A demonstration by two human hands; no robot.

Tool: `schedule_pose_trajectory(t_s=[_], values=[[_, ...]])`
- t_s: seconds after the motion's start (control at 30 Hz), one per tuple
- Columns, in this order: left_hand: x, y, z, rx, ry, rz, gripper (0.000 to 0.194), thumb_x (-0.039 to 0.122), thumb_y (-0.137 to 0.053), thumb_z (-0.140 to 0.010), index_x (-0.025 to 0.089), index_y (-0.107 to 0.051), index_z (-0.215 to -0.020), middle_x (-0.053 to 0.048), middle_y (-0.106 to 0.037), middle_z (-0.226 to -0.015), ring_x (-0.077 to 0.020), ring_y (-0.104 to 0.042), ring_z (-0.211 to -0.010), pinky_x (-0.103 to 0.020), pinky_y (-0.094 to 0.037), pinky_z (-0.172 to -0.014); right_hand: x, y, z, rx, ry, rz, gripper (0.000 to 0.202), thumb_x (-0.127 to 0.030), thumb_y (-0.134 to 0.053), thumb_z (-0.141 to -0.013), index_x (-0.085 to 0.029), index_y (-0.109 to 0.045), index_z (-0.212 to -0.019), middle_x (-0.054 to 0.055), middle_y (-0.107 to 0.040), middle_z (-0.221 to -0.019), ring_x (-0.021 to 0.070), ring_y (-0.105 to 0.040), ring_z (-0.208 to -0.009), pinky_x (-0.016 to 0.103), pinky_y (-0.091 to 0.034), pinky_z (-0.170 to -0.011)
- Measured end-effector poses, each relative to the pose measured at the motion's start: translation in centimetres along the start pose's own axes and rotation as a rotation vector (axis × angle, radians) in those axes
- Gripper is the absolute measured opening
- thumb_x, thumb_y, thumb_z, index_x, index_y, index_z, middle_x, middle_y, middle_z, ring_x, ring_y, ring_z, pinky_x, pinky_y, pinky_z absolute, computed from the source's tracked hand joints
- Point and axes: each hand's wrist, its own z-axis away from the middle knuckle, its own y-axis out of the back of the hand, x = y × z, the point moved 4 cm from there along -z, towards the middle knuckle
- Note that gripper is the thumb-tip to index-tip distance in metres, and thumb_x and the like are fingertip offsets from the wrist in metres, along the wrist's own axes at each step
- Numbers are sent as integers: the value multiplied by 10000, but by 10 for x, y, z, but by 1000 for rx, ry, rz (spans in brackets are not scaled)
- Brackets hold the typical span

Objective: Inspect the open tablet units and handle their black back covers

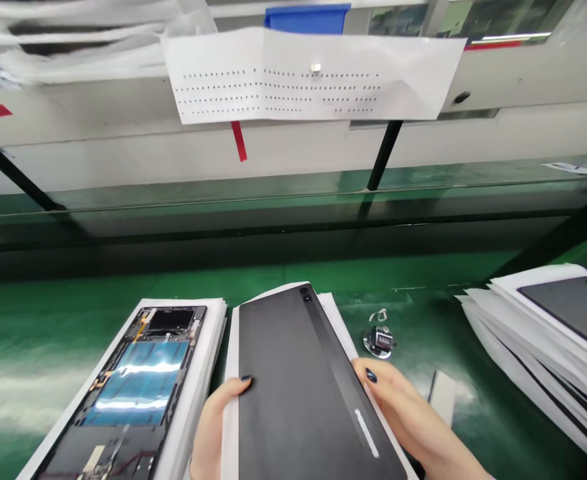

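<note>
A dark grey tablet back cover [293,387], with a camera in its upper right corner and a silvery strip lower down, is between my hands. Whether a whole tablet lies under it does not show. White sheets [232,373] stick out beneath it. My left hand [216,427] grips the left edge, its thumb on the cover and its other fingers mostly hidden. On the right edge, my right hand [403,407] has its thumb near the rim and its fingers underneath. To the left lies an opened tablet [138,380], its blue battery exposed, on a white stack.
A stack of white sheets [503,340] with another dark cover [573,307] on top stands at right. A metal tally counter [380,341] sits on the green table [283,273]. Above hangs a dotted paper sheet [293,93], below a blue bin [306,19].
</note>
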Motion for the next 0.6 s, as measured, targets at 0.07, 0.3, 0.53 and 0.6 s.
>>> schedule_pose_trajectory(t_s=[0.07, 0.3, 0.53, 0.6], values=[[-5, -7, 3, 55, 93, 55, 312, 217, -534, -930, 73, -741, -745, -124, -731, -602, -292, -755, -645, -377, -604, -769, -4, -1, 0, -25, 45, -25, 509, -581, -789, -797, -188, -524, -611, -55, -400, -568, 97, -328, -512, 220, -288, -491], [-4, -20, 10, 99, 179, 119, 457, 246, -393, -923, -4, -742, -765, -183, -714, -588, -282, -716, -505, -373, -616, -656, -3, -2, 3, -103, 102, -85, 365, -501, -808, -801, -216, -590, -733, -15, -594, -620, 135, -488, -543, 239, -369, -531], [-6, -23, 8, 3, 185, 148, 416, 239, -421, -845, -15, -743, -774, -192, -720, -611, -279, -726, -552, -339, -582, -540, -8, -12, 9, -55, 67, -133, 294, -419, -822, -808, -222, -609, -769, -14, -597, -656, 136, -476, -555, 235, -378, -523], [-6, -21, 6, -32, 182, 156, 395, 239, -437, -829, -7, -743, -788, -186, -733, -637, -267, -730, -572, -327, -581, -562, -7, -12, 9, -116, 73, -139, 262, -403, -808, -827, -222, -624, -781, -16, -600, -650, 129, -470, -541, 231, -387, -524]])
